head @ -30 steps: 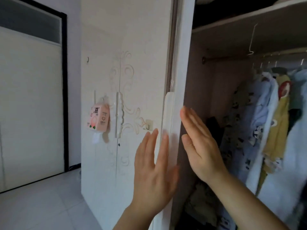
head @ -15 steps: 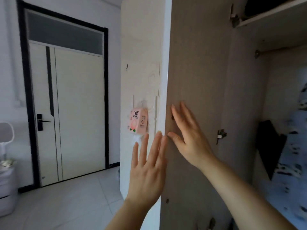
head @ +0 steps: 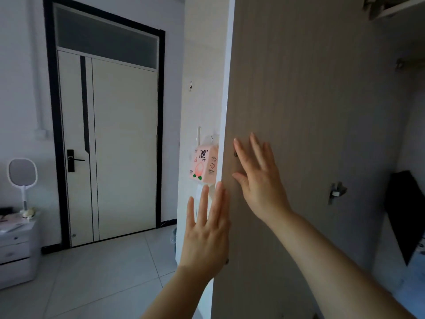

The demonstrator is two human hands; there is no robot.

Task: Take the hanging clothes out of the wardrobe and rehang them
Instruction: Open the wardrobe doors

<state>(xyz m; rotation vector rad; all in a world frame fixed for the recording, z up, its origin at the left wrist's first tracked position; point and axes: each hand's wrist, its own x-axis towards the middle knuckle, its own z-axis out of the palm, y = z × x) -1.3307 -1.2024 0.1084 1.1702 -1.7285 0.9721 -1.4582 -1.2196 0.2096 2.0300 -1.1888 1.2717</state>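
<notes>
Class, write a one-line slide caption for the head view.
Right hand spread on the inner face of the open wardrobe door, left hand at its edge, a pink tissue pack hanging beyond.

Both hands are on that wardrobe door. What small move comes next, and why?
Probably drop both hands and turn right toward the hanging rail: the wardrobe door already stands wide open, right hand flat on its inner face, left hand at its edge, neither holding clothes.

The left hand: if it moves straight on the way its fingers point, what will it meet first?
Probably the pink tissue pack, hanging just above the fingertips of the left hand. Depth is unclear: the hand may instead pass in front, beside the wardrobe door.
</notes>
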